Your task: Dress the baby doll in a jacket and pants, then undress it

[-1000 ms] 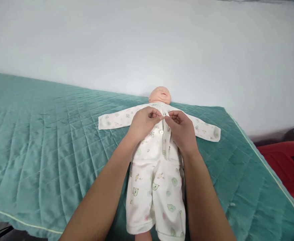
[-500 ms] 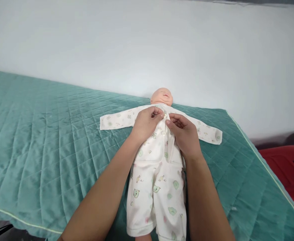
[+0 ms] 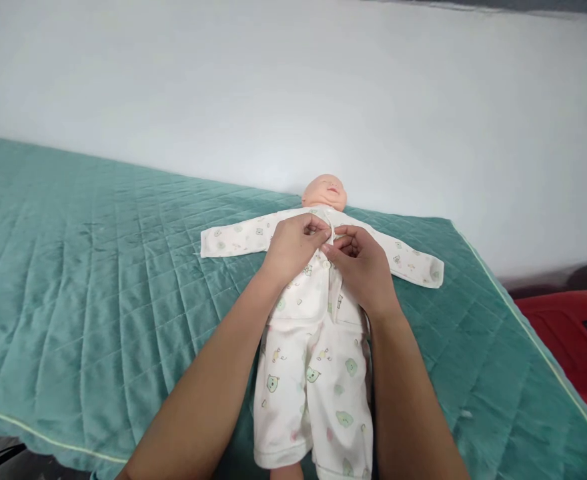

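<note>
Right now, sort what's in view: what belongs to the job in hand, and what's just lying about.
In the job:
- shirt, front edge pinched by the left hand
- right hand, fingertips at the same front
- doll, wearing shirt and pants

Just there:
- quilt, under the doll
- red object, far right

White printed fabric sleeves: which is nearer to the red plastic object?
The white printed fabric sleeve on the picture's right; the other sleeve points left, away from the red object.

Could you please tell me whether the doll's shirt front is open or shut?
Open lower down: the shirt gapes below the left hand and right hand; higher, I cannot tell.
</note>
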Demonstrator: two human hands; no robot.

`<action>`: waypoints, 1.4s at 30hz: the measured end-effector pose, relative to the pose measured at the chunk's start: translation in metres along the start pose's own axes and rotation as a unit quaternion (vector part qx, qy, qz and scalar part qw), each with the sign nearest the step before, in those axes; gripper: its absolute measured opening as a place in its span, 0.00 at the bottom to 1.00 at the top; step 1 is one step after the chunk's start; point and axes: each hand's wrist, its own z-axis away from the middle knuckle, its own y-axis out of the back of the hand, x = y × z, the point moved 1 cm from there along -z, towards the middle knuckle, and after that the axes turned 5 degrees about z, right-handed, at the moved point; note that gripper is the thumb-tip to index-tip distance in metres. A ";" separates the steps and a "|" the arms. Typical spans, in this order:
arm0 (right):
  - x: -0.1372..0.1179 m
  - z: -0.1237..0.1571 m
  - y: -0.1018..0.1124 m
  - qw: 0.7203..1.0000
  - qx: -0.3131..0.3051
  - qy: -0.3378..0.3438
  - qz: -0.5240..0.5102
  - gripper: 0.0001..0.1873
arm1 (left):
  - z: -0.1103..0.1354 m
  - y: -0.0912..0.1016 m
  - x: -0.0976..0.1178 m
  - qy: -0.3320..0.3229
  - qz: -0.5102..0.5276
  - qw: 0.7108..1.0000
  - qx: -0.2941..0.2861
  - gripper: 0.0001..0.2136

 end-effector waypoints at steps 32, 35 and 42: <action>-0.012 0.007 -0.004 0.996 0.004 0.014 0.091 0.21 | 0.003 0.000 -0.002 -0.010 0.000 0.999 0.036 0.09; -0.011 0.008 -0.003 0.995 -0.007 0.019 0.096 0.21 | 0.004 0.002 -0.004 -0.027 0.014 0.998 0.051 0.07; -0.029 0.018 0.011 0.976 -0.032 -0.022 0.212 0.14 | 0.015 0.020 0.002 0.008 0.022 0.999 -0.042 0.06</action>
